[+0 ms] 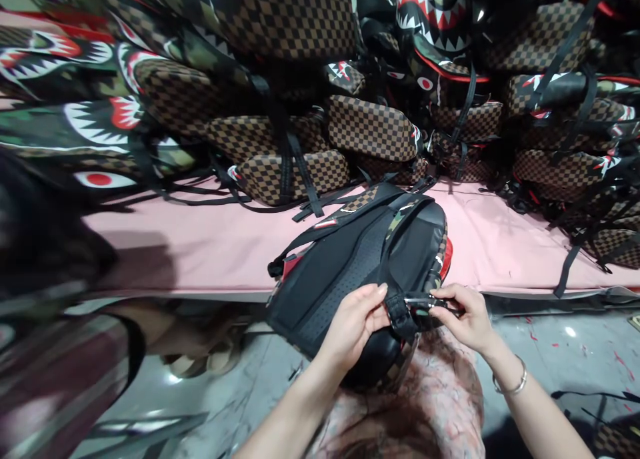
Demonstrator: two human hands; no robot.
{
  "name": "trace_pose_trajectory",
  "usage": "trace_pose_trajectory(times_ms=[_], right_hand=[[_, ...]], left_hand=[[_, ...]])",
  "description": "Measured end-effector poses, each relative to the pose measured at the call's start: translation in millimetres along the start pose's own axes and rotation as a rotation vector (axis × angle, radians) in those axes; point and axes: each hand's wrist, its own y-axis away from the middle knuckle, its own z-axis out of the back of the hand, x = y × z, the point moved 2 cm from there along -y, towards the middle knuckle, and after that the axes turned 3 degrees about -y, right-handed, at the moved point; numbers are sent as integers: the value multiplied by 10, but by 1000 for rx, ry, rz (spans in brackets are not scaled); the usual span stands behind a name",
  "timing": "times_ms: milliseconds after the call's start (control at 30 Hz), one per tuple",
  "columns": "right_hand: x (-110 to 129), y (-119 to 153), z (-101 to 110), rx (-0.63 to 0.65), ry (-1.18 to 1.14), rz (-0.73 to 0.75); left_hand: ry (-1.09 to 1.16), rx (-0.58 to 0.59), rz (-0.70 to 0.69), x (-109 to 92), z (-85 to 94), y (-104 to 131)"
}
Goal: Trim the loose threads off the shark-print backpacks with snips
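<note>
Head view: strap end [401, 310] at the backpack [350, 279] edge gets pinched by left hand [353, 325], buckle [423, 303] by right hand [463, 319], best kept taut.

A pink-covered table [210, 245] is seen across the middle of the frame. Checkered brown backpacks [295, 172] are heaped along its far side, with shark-mouth bags [435, 19] stacked at upper right. A black backpack [360, 272] is propped over its near edge, lower centre.

backpack [360, 265] on table [200, 245] edge | bag pile [310, 112] behind
</note>
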Motion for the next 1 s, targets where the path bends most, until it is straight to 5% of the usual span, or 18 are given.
trace_pose_trajectory(times_ms=[133, 467, 767, 1000], right_hand=[[-3, -27, -28, 95, 0, 56], [-13, -65, -96, 108, -28, 27], [-126, 91, -97, 33, -309, -379], [24, 239, -489, -4, -521, -552]], left_hand=[[6, -2, 3, 0, -12, 3], [28, -10, 6, 14, 35, -20], [43, -68, -22, -3, 92, -30], [-56, -92, -98, 19, 74, -31]])
